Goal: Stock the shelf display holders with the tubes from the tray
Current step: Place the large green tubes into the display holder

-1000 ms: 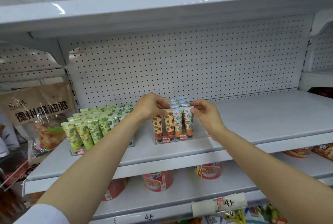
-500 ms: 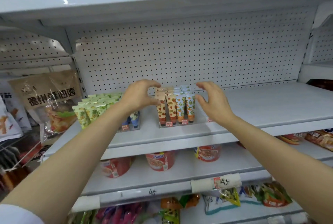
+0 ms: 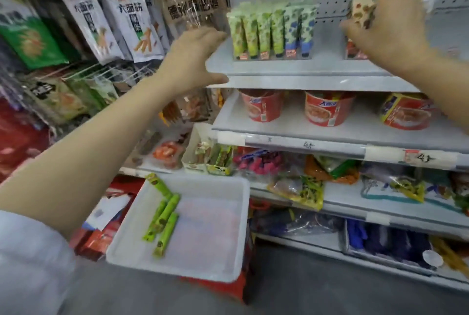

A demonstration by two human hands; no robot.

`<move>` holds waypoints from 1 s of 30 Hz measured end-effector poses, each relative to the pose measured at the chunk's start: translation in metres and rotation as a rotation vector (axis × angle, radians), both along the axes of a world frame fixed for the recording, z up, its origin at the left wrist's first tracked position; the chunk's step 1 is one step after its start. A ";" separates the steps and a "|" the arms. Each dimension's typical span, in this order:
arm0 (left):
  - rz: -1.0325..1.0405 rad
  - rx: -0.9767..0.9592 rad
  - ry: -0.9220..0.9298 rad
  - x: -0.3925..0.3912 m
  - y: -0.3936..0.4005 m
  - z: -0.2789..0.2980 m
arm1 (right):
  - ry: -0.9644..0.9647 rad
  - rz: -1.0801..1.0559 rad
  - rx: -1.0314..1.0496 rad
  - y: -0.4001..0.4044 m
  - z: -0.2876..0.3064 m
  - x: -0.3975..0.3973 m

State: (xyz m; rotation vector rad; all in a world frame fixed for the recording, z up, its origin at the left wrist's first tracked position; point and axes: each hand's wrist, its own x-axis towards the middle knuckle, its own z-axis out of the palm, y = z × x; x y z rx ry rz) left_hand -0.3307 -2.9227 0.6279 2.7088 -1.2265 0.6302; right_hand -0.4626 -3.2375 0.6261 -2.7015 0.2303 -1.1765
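Holder (image 3: 272,57) at shelf (image 3: 291,81) front looks full; approx 4 green tubes (image 3: 165,215) left in tray (image 3: 203,269). L hand (image 3: 193,61) spread, empty; R hand (image 3: 388,25) grips tube tops.

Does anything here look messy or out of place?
Mostly tidy. The only loose items are a few green tubes lying criss-crossed in the white plastic tray, waiting to be shelved. The upright tubes in the clear shelf holder stand in neat rows.

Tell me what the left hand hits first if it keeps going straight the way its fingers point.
Probably the holder of green tubes on the shelf: the open left hand points right toward it. Depth is unclear, so it might pass in front.
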 end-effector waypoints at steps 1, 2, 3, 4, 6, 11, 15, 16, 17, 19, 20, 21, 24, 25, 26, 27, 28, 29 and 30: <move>0.020 -0.006 0.014 -0.002 0.020 -0.009 | 0.022 0.022 0.003 0.017 -0.006 0.007; 0.039 -0.016 0.026 -0.004 0.039 -0.017 | 0.040 0.050 0.007 0.035 -0.012 0.013; 0.064 -0.021 0.034 -0.005 0.058 -0.026 | 0.053 0.090 0.004 0.052 -0.019 0.019; 0.084 -0.028 0.038 -0.005 0.077 -0.036 | 0.064 0.136 -0.001 0.070 -0.028 0.026; 0.123 -0.044 0.055 -0.001 0.112 -0.062 | 0.093 0.211 -0.004 0.108 -0.050 0.040; 0.224 -0.043 0.145 0.019 0.187 -0.143 | 0.208 0.335 -0.020 0.205 -0.122 0.081; 0.318 -0.029 0.282 0.033 0.238 -0.214 | 0.385 0.431 -0.035 0.278 -0.199 0.110; 0.345 -0.009 0.321 0.035 0.249 -0.233 | 0.417 0.458 -0.048 0.294 -0.221 0.116; 0.374 0.001 0.363 0.036 0.259 -0.251 | 0.454 0.484 -0.059 0.309 -0.243 0.122; 0.436 0.008 0.482 0.034 0.276 -0.292 | 0.550 0.526 -0.079 0.336 -0.287 0.129; 0.466 0.016 0.554 0.032 0.283 -0.313 | 0.597 0.542 -0.081 0.347 -0.308 0.131; 0.497 0.032 0.634 0.030 0.288 -0.337 | 0.650 0.556 -0.079 0.358 -0.328 0.133; 0.599 0.069 0.867 0.024 0.287 -0.401 | 0.794 0.582 -0.080 0.381 -0.379 0.137; 0.634 0.077 0.916 0.024 0.283 -0.418 | 0.834 0.586 -0.087 0.386 -0.392 0.139; 0.665 0.095 0.945 0.024 0.277 -0.434 | 0.872 0.587 -0.096 0.391 -0.403 0.141; 0.692 0.114 0.952 0.026 0.270 -0.447 | 0.899 0.580 -0.103 0.394 -0.413 0.144; 0.724 0.123 0.950 0.028 0.264 -0.459 | 0.912 0.570 -0.108 0.396 -0.421 0.147; 0.759 0.124 0.944 0.031 0.259 -0.468 | 0.916 0.562 -0.113 0.398 -0.428 0.151; 0.791 0.124 0.932 0.035 0.254 -0.477 | 0.911 0.558 -0.117 0.399 -0.434 0.155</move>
